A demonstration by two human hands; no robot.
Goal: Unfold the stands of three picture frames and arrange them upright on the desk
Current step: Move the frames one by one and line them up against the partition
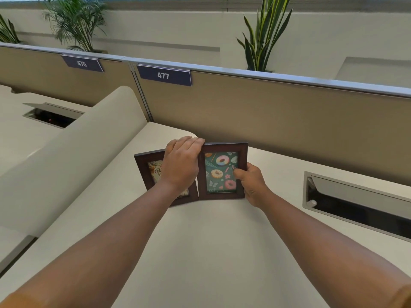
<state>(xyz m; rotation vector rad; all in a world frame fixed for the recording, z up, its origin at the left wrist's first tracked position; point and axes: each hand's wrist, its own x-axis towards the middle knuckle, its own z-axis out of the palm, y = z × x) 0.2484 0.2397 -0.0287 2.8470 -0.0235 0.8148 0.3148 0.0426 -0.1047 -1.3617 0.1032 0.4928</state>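
Observation:
Two dark brown picture frames stand upright side by side on the cream desk [200, 252], near the partition. The right frame [222, 172] shows doughnuts on a green background. My right hand [253, 185] grips its right edge, thumb on the front. My left hand [181, 163] lies over the top left corner of that frame, fingers curled behind it. The left frame [143, 172] holds a pale patterned picture and is partly hidden by my left hand and wrist. A third frame is not visible.
A tan partition [278, 123] with labels 476 and 477 runs behind the desk. An open cable tray [355, 201] sits in the desk at right, another [51, 116] at left. A curved cream divider [73, 156] rises on the left. Potted plants stand behind.

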